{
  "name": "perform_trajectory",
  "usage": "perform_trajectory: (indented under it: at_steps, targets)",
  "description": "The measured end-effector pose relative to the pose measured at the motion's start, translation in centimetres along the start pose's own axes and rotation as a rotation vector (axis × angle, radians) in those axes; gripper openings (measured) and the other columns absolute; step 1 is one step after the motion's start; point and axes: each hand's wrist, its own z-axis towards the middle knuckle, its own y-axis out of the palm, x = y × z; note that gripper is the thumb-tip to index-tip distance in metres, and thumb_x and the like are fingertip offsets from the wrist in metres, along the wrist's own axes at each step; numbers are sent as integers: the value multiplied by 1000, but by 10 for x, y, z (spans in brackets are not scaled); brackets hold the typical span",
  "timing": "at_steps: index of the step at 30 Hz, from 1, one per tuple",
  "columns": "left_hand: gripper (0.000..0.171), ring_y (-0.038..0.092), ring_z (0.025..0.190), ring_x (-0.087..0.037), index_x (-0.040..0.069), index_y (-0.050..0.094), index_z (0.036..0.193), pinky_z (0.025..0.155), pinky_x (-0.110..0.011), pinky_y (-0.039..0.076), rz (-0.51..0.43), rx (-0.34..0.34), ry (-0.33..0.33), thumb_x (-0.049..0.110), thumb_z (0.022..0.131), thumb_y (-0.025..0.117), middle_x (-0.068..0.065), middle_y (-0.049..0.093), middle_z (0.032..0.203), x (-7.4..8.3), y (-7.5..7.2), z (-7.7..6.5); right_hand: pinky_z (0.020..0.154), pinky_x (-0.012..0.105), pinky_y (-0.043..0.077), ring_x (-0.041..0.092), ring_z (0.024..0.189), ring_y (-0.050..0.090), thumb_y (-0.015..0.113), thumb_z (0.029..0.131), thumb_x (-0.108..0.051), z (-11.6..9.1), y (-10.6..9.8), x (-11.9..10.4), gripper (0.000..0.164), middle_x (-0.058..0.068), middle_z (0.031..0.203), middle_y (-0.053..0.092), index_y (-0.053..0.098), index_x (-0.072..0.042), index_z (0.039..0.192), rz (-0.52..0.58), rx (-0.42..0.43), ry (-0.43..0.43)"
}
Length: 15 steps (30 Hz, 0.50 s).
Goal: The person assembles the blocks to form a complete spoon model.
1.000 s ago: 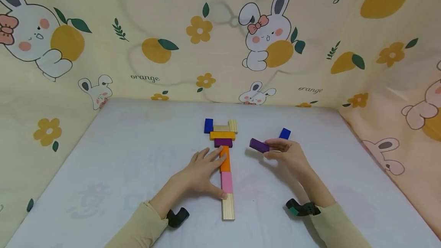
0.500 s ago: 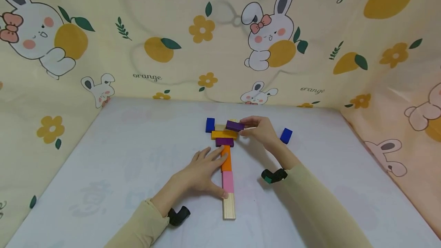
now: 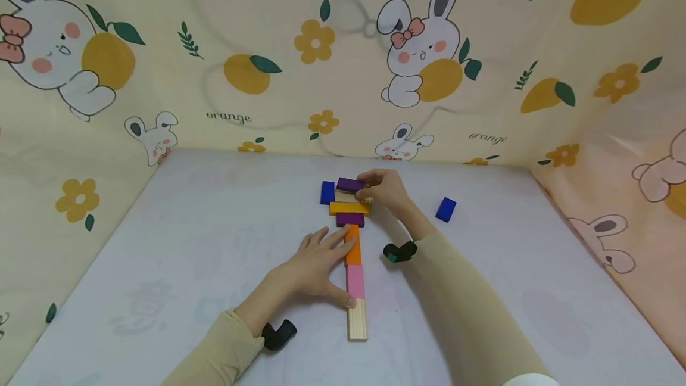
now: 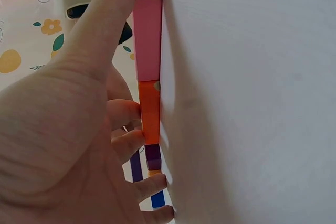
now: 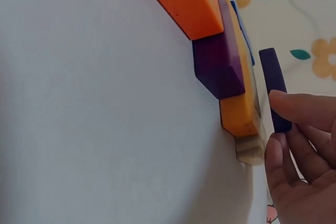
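My right hand pinches a purple block by one end, over the far end of a row of wooden blocks. Below it in the head view lie a plain wood block, a yellow block set crosswise and a second purple block. A blue block stands at the far left of the row. Spread along the row's left side, my left hand touches the orange block with its fingers. Its thumb rests where the pink block meets the near plain block.
A loose blue block lies on the white tabletop to the right of the row. Behind the table hangs a printed cloth with rabbits and oranges. A dark wrist camera sits beside the left cuff.
My right hand has carried the purple block left and away from me, from the right of the row to over its far end. My left hand has stayed in place.
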Motion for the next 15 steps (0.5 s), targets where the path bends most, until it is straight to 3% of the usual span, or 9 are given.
perform_trajectory:
  at_steps: [9,15]
  targets:
    - [114,9,145,-43,18,32,156,112,-64,8,15,16,22,76,65,72,-2,10,164,-3,2,3,78,32,48,27,92,56,81,80,-2,6,5,0,31,8,104,69,73,-5,110,-64,16,31]
    - [115,9,145,-42,19,31,156,113,-62,7,20,15,21,76,66,72,-2,10,164,-4,2,2,77,34,49,28,91,56,79,83,-5,8,7,-1,27,7,107,68,73,-8,110,-107,13,34]
